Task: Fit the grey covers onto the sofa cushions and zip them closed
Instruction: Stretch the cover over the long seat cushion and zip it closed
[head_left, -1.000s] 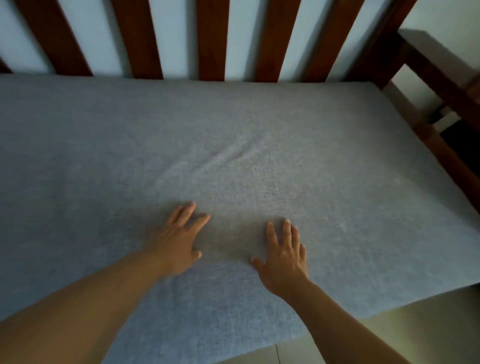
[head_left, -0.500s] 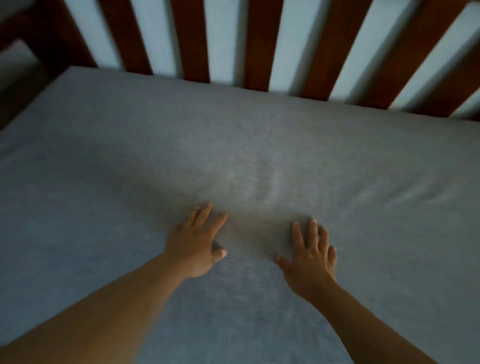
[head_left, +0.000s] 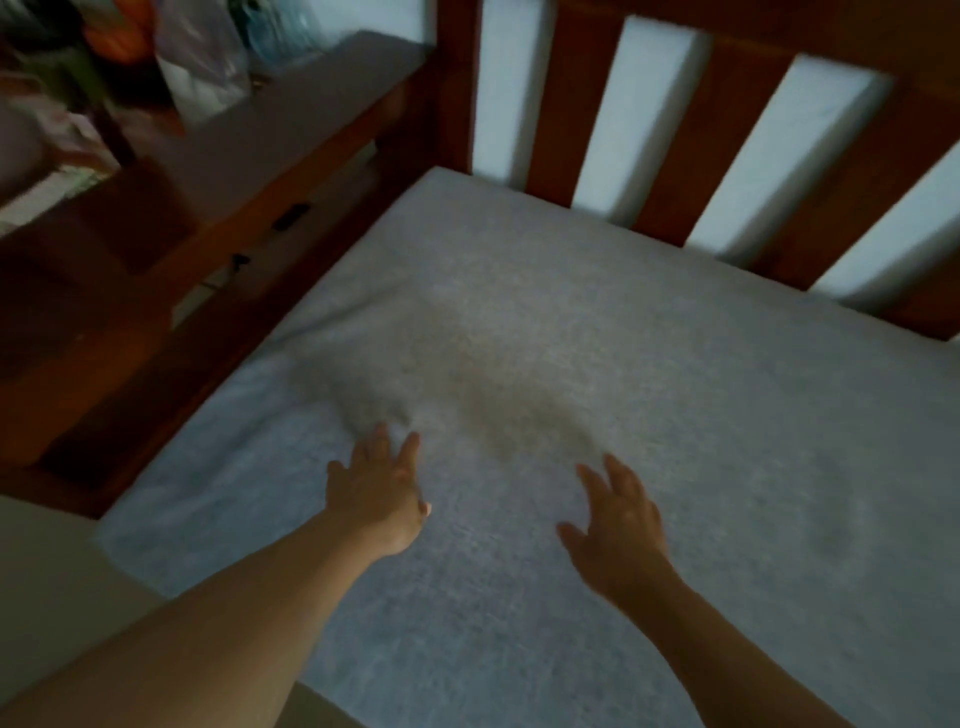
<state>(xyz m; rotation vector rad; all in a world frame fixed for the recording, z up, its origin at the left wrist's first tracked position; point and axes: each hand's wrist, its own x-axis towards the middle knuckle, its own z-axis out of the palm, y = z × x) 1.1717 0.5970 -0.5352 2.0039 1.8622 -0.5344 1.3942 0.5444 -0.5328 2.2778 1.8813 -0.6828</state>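
Both hands are flat with fingers spread, holding nothing: left hand (head_left: 376, 483) pressed on the grey cover (head_left: 675, 415), right hand (head_left: 618, 519) beside it, maybe just hovering, too blurry to tell. The covered cushion (head_left: 467, 649) fills the sofa seat, stretching off to the right. A rumple (head_left: 358, 384) sits just past the left fingers, toward the armrest (head_left: 249, 171) corner. Slatted backrest (head_left: 727, 156) behind. No zip visible.
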